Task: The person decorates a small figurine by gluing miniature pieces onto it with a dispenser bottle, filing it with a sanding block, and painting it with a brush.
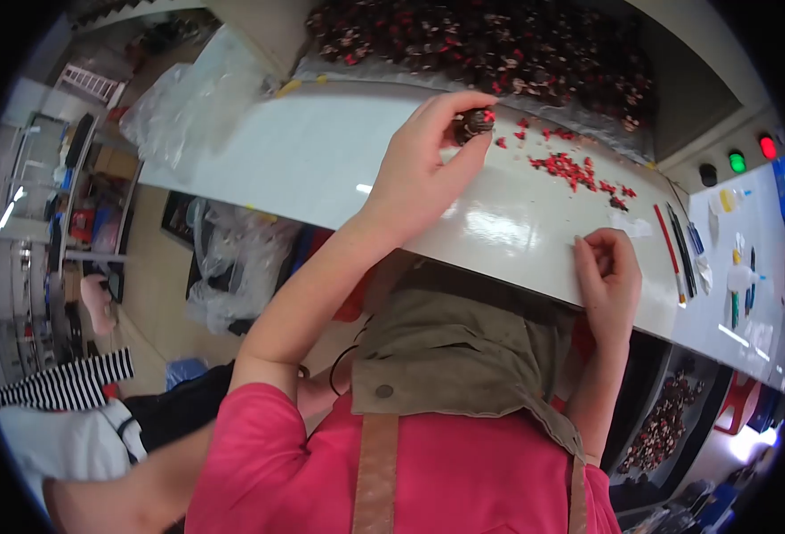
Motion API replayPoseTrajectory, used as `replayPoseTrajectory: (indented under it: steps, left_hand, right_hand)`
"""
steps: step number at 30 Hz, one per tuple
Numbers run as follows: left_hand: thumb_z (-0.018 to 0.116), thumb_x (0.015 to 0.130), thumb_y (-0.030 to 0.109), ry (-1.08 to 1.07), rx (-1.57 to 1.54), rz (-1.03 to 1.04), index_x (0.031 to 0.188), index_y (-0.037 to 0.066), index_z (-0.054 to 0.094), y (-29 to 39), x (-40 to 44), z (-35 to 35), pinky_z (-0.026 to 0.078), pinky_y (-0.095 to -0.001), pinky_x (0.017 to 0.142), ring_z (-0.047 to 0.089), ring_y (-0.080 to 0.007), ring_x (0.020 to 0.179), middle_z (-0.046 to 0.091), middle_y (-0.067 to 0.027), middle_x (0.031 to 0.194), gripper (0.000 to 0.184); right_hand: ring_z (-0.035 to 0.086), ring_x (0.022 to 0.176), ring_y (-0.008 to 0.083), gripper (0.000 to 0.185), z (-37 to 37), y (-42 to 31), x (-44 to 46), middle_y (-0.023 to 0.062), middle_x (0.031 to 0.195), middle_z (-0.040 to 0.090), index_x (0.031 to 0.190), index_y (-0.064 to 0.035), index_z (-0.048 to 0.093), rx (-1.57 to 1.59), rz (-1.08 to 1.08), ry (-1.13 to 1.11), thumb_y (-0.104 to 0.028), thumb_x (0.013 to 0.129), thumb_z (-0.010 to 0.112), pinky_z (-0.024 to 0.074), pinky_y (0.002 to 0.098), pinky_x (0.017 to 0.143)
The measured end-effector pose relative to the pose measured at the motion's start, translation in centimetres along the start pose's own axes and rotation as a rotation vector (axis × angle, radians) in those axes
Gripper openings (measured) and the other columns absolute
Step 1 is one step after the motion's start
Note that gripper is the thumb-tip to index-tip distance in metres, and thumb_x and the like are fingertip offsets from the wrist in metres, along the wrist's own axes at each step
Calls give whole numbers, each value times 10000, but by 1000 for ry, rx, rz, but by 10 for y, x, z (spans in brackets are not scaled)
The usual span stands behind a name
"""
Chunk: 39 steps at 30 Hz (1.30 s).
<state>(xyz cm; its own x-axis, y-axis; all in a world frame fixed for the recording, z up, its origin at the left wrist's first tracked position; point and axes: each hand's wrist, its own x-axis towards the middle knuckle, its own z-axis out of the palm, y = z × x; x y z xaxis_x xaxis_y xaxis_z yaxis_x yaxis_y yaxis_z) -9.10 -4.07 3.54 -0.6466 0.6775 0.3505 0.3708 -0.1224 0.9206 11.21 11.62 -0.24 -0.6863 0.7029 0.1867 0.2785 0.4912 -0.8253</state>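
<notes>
Both hands show in the head view, the only one. Left hand point(432, 156) pinches a small dark piece point(474, 126) with a bright red spot between thumb and fingers, raised over the counter point(490, 233). Right hand point(610, 278) sits by the counter's near edge with its fingers curled in toward the thumb; whether anything small is caught between them, I cannot tell.

Near the dark piece lies a loose scatter of red bits point(575, 169), and behind that a big heap of dark, red and pale pieces point(481, 44) on a plastic sheet point(379, 75). If the left hand's pinch loosens, the rounded piece could drop and roll into the scatter or the heap, where it would be hard to pick out among similar colours. Squeezing too hard could mark it, if its surface is soft. The counter looks glossy, so a sleeve or wrist brushing the red bits might slide some off the front edge. A rightward sweep of the right hand could knock the red stick point(669, 252) and the dark sticks point(680, 249) beside it.
</notes>
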Motion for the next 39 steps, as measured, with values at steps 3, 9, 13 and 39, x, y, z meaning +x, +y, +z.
replayPoseTrajectory:
  steps: [3,9,13,39]
  left_hand:
    - [607,831,-6,42,671,451,1147,96,605,5,8,-28,475,-305,896,621,-206,946,604,-65,1071,332]
    - [603,765,18,78,1182,697,1063,149,631,3,10,-65,373,-426,1031,613,-162,923,613,1,1021,327]
    - [575,786,59,31,1319,708,1024,156,622,9,6,-74,322,-438,1072,612,-134,880,593,13,953,261]
    - [603,756,177,-173,339,114,947,97,634,2,-18,-13,475,-421,751,601,-308,863,631,-110,875,209]
  right_hand:
    - [401,612,59,110,1,-1,1,-20,714,507,861,-29,589,-5,-12,0,-57,828,689,359,212,553]
    - [398,612,57,97,2,2,0,-20,723,513,882,-26,584,-38,-44,-14,-58,849,670,354,208,550]
    - [399,610,59,87,5,0,-1,-17,720,512,883,-22,587,-16,-69,-38,-60,858,661,353,212,550]
    - [399,649,58,127,6,20,2,-29,729,471,892,-23,565,-109,-172,-70,-130,924,624,340,213,566]
